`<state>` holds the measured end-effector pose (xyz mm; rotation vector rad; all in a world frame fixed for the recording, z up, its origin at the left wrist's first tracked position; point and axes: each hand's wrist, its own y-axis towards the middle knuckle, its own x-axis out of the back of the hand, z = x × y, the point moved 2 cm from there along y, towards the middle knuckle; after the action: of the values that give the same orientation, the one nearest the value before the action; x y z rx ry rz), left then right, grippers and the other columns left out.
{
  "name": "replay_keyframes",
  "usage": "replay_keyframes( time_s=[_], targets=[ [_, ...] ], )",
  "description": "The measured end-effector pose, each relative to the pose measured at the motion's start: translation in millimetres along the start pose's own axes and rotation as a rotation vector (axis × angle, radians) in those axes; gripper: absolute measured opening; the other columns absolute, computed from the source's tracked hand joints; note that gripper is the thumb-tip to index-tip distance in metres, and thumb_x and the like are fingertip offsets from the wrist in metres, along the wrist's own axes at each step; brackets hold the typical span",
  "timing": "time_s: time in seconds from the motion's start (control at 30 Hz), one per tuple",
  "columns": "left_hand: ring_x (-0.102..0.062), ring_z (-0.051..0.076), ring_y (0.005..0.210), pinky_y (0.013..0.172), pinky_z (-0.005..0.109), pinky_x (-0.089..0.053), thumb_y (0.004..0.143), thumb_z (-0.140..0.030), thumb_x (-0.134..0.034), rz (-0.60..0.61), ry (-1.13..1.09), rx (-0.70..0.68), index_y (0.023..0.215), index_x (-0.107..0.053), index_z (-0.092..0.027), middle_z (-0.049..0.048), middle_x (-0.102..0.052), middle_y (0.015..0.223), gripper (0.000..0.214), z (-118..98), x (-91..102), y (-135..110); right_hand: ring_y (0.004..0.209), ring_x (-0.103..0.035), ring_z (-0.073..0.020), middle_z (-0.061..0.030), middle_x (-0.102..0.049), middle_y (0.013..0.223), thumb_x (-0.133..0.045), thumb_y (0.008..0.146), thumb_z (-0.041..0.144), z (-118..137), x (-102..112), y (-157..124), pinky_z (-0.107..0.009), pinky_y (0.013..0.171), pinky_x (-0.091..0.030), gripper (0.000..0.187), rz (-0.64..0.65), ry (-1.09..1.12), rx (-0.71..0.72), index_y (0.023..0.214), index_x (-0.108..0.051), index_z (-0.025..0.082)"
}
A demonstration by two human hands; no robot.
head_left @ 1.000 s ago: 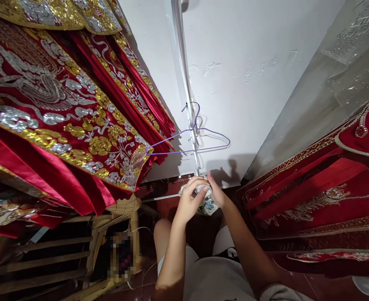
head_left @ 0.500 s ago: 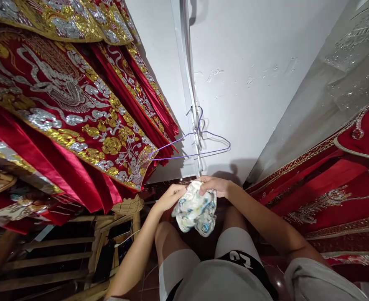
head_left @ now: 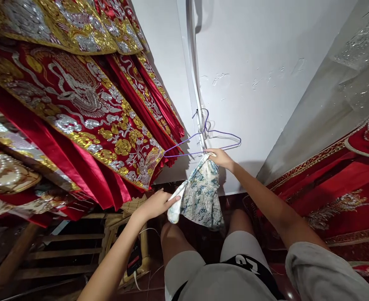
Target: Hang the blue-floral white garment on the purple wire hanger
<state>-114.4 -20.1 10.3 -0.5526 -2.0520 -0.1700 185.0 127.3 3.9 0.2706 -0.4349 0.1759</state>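
A small white cloth with a blue-green floral print [head_left: 200, 194] hangs spread between my hands. My right hand [head_left: 221, 158] pinches its top corner, raised just under the bottom bar of a purple wire hanger [head_left: 203, 140]. That hanger hooks on a white strip running down the wall. My left hand [head_left: 154, 204] grips the cloth's lower left edge, lower down and to the left. Both hands are closed on the fabric.
Red garments with gold and silver embroidery [head_left: 77, 108] hang close on the left, more red embroidered fabric [head_left: 331, 196] on the right. A wooden slatted rack [head_left: 62, 251] and a woven stool [head_left: 131, 207] stand at lower left. A white wall [head_left: 253, 62] is ahead.
The cloth was bunched between both hands near my waist. Now it is opened out: my right hand rose with its corner to the hanger, and my left hand pulled the other edge down-left.
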Motion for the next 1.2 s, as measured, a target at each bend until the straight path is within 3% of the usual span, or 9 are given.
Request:
replay_keyframes(
  time_s=[0.1,0.2,0.4,0.57,0.7,0.83,0.93,1.07,1.2],
  targets=[
    [-0.06,0.024,0.063,0.095,0.04,-0.049,0.095,-0.056,-0.05,0.004,-0.014,0.014,0.056,-0.055,-0.025,0.0023,-0.06,0.055,0.049,8.9,-1.5,5.1,0.099,-0.068,-0.0261,-0.0078,-0.078,0.101,-0.056,0.077,0.018,-10.3,7.1,-3.4,-0.035,0.091,-0.049,0.028,0.009,-0.03,-0.006,0.092,-0.08,0.018],
    [-0.07,0.032,0.105,0.11,0.046,-0.045,0.092,-0.05,-0.053,-0.174,-0.038,-0.035,0.078,-0.071,-0.024,0.0118,-0.077,0.099,0.034,17.4,10.3,18.2,0.08,-0.067,-0.0223,-0.005,-0.077,0.082,-0.056,0.076,0.02,-16.6,23.0,-21.5,-0.029,0.072,-0.047,0.024,-0.002,-0.063,-0.017,0.082,-0.079,0.017],
    [-0.023,0.03,0.158,0.128,0.054,-0.021,0.098,-0.043,-0.044,-0.306,0.019,-0.215,0.091,-0.07,-0.019,0.0129,-0.037,0.165,0.037,-17.8,35.4,42.9,0.058,-0.051,-0.0166,-0.0033,-0.069,0.066,-0.06,0.08,0.03,-6.0,42.2,-57.2,-0.028,0.059,-0.035,0.024,-0.096,-0.23,0.059,0.084,-0.08,0.018],
    [-0.032,0.033,0.155,0.12,0.054,-0.036,0.099,-0.046,-0.048,-0.384,-0.015,-0.338,0.09,-0.062,-0.019,0.0174,-0.03,0.167,0.031,-56.2,48.4,61.6,0.061,-0.055,-0.0171,-0.0045,-0.074,0.075,-0.058,0.078,0.021,22.6,30.8,-74.9,-0.028,0.061,-0.038,0.023,0.05,-0.168,0.107,0.085,-0.079,0.019],
    [-0.067,0.027,0.119,0.101,0.043,-0.052,0.097,-0.043,-0.055,-0.542,-0.212,-0.348,0.116,-0.06,-0.019,0.0174,-0.069,0.129,0.031,-54.7,58.5,78.8,0.054,-0.049,-0.0153,-0.0027,-0.072,0.072,-0.057,0.075,0.019,33.6,37.4,-84.6,-0.028,0.057,-0.038,0.032,0.078,-0.131,0.091,0.098,-0.08,0.019],
    [-0.07,0.025,0.097,0.09,0.038,-0.054,0.097,-0.045,-0.052,-0.455,-0.236,-0.276,0.119,-0.067,-0.016,0.0102,-0.076,0.102,0.039,-46.7,64.3,84.1,0.053,-0.045,-0.0144,0.0028,-0.062,0.065,-0.058,0.071,0.019,21.9,77.9,-84.4,-0.027,0.053,-0.037,0.066,-0.295,-0.011,-0.011,0.137,-0.063,0.02],
    [-0.067,0.025,0.097,0.092,0.038,-0.052,0.098,-0.045,-0.049,-0.441,-0.145,-0.251,0.111,-0.069,-0.017,0.0092,-0.074,0.106,0.037,-48.9,68.7,79.6,0.056,-0.048,-0.0139,0.0026,-0.061,0.066,-0.062,0.068,0.023,13.0,116.4,-80.9,-0.026,0.054,-0.039,0.063,-0.46,0.019,-0.074,0.131,-0.065,0.017],
    [-0.062,0.026,0.105,0.098,0.04,-0.049,0.099,-0.039,-0.046,-0.629,0.01,-0.274,0.101,-0.066,-0.018,0.0109,-0.066,0.108,0.029,-48.6,71.9,78.5,0.069,-0.06,-0.0196,-0.0052,-0.069,0.073,-0.077,0.067,0.036,21.2,152.5,-84.3,-0.029,0.061,-0.045,0.025,-0.177,0.033,-0.12,0.08,-0.075,0.016],
    [-0.061,0.022,0.091,0.087,0.036,-0.05,0.096,-0.044,-0.054,-0.787,-0.132,-0.123,0.108,-0.062,-0.019,0.0083,-0.063,0.1,0.029,-30.3,70.4,92.2,0.062,-0.062,-0.022,-0.0057,-0.066,0.063,-0.081,0.065,0.066,38.8,142.2,-99.0,-0.032,0.056,-0.047,0.049,0.15,0.301,-0.25,0.068,-0.068,0.019]
  ],
)
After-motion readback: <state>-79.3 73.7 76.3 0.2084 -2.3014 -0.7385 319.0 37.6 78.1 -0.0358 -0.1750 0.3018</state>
